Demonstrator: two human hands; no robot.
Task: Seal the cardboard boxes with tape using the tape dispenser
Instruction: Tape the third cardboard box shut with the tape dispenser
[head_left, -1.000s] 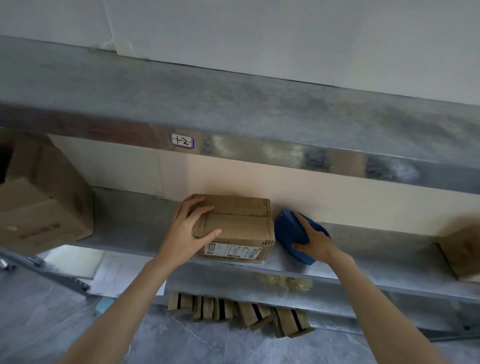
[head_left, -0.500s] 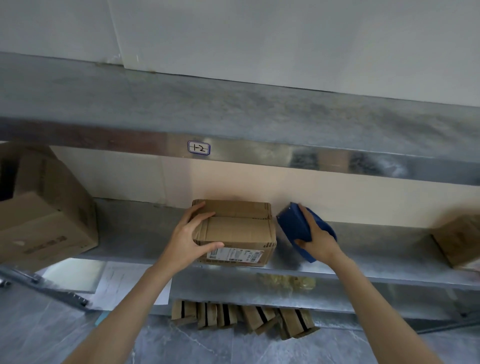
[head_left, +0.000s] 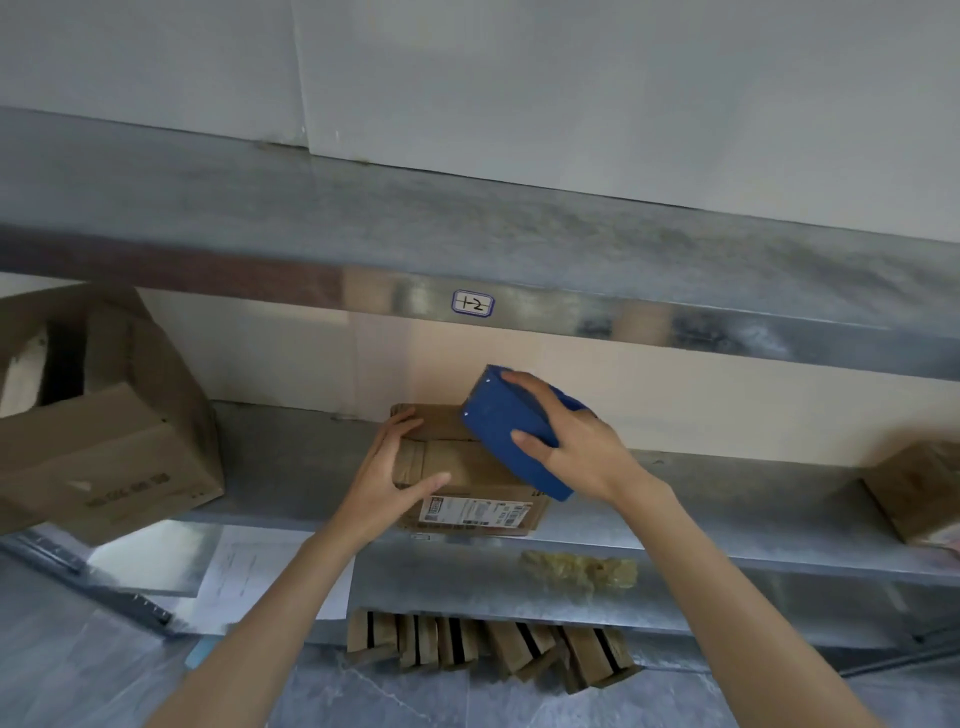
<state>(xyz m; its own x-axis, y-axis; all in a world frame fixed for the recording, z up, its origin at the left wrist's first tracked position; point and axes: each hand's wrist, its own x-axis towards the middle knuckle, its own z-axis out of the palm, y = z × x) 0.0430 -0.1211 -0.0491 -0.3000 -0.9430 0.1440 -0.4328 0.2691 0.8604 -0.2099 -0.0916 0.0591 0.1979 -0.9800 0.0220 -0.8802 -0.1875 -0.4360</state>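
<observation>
- Cardboard first: an open box (head_left: 104, 457) lies tilted at the left of the shelf (head_left: 727, 499), well apart from the work. It can wait.
- The left hand (head_left: 387, 475) grasps the left end of the box (head_left: 457, 465), with fingers over the top and the thumb at the front. I judge it should press the flaps flat and keep off the seam, so the tape catches no finger.
- The box sits on the shelf near the front edge, with its label (head_left: 478, 512) facing the person. The seam seems to run left to right, but the blur makes this not sure.
- The blue dispenser (head_left: 498, 431) hangs tilted over the right part of the box. Whether it touches the cardboard I cannot tell.
- The right hand (head_left: 576, 452) is clenched round the dispenser, thumb on the near side.
- A good stroke would begin on the right wall of the box, a little under the edge. Press the tape end there, then draw in one straight line along the seam with even pressure.
- The box may slide during the pull, so the left hand must brace it.
- A far box (head_left: 919, 493) waits at the right edge.
</observation>
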